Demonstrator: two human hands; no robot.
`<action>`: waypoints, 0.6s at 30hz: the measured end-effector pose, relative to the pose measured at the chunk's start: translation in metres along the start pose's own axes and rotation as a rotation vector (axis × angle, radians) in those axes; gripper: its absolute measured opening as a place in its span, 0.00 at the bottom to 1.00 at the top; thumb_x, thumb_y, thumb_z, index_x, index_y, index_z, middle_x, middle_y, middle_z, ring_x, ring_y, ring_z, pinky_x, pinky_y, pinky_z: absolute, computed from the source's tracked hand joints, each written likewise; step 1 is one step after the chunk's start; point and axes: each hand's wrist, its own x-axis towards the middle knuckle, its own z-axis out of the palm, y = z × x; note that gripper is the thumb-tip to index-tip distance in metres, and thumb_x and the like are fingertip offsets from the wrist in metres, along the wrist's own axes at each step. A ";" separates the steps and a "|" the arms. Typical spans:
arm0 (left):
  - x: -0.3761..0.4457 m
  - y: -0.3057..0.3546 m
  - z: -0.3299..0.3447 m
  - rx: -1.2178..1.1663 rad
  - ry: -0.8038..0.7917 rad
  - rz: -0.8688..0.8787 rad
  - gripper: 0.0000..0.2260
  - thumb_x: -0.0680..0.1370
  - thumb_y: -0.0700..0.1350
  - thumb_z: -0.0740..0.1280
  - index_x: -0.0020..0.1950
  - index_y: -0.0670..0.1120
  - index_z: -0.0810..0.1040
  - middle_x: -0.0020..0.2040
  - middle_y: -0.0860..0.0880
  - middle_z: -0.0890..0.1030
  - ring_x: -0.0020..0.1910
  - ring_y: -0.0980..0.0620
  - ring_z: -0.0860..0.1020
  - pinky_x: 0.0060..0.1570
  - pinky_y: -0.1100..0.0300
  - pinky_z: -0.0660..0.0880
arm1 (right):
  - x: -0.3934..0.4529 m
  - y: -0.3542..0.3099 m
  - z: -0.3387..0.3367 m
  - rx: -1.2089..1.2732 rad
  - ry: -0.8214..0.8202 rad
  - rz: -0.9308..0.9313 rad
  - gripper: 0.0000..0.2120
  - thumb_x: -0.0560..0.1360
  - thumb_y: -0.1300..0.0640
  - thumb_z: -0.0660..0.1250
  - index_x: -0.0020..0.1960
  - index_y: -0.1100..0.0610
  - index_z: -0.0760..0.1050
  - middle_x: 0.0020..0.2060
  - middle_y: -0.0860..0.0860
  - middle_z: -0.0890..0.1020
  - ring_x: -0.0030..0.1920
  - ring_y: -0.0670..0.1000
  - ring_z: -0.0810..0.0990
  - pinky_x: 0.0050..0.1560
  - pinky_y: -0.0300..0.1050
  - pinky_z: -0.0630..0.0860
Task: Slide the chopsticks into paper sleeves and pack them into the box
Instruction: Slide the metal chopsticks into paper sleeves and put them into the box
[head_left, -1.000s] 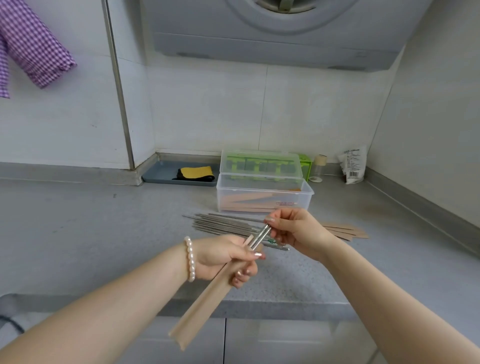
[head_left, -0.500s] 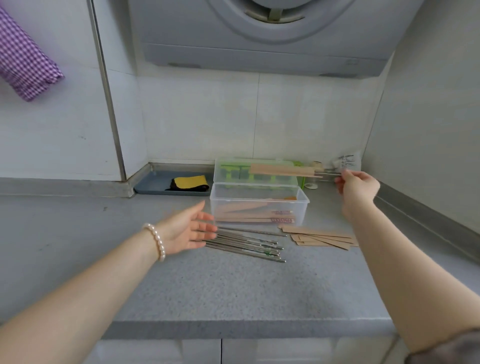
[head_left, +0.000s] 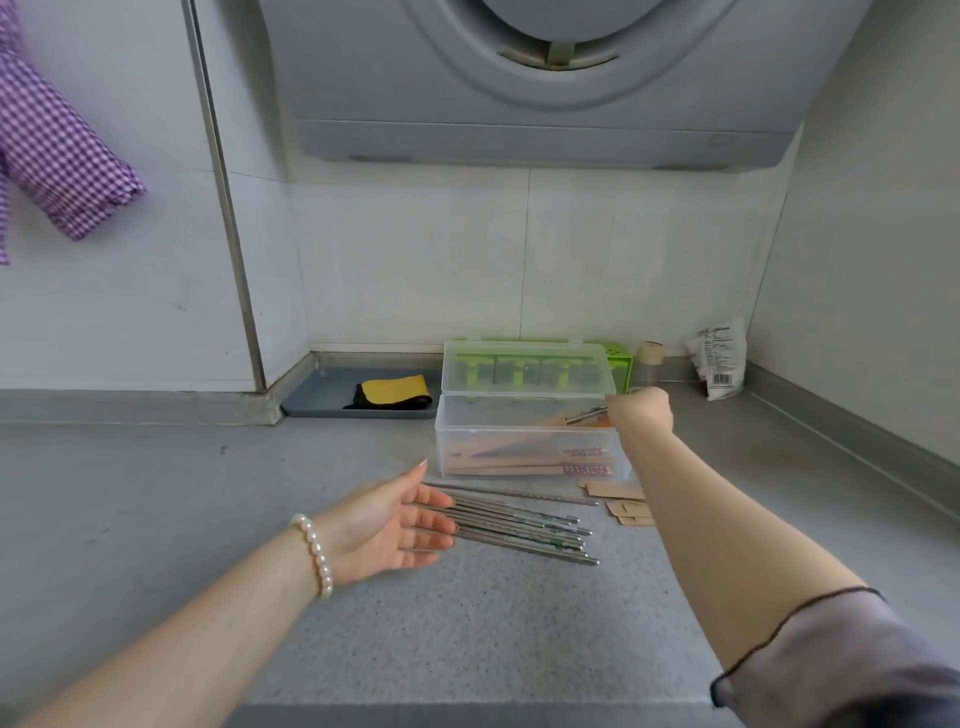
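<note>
1. Steel chopsticks lie loose in a row on the grey counter, just in front of the clear box.
2. Right hand pinches a sleeved pair over the box's right end.
3. Left hand hovers with fingers spread, holding nothing, at the chopsticks' left ends.
4. Empty sleeves lie right of the row.

Right hand has lowered the sleeved chopsticks from above the lid into the box, at 12 o'clock from the left hand, which has edged toward the loose chopsticks.
</note>
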 end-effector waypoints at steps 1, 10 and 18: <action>0.001 0.000 0.000 -0.002 0.001 -0.001 0.22 0.77 0.57 0.56 0.56 0.39 0.74 0.43 0.41 0.80 0.45 0.45 0.78 0.49 0.52 0.75 | -0.001 -0.001 0.003 -0.069 -0.007 -0.017 0.14 0.75 0.52 0.65 0.52 0.62 0.74 0.45 0.56 0.81 0.50 0.59 0.78 0.60 0.56 0.72; 0.002 -0.003 0.006 -0.012 -0.023 -0.012 0.22 0.78 0.57 0.57 0.56 0.39 0.74 0.43 0.42 0.80 0.43 0.46 0.79 0.49 0.53 0.75 | -0.013 -0.002 0.006 -0.719 -0.183 -0.106 0.17 0.79 0.57 0.48 0.64 0.56 0.69 0.69 0.57 0.68 0.72 0.58 0.56 0.69 0.52 0.52; -0.001 -0.006 0.009 0.007 -0.021 -0.014 0.21 0.78 0.55 0.57 0.56 0.39 0.75 0.43 0.42 0.80 0.43 0.46 0.79 0.48 0.53 0.75 | -0.004 0.004 -0.002 -0.700 -0.255 -0.205 0.20 0.81 0.53 0.46 0.70 0.53 0.64 0.71 0.56 0.65 0.73 0.58 0.56 0.70 0.56 0.51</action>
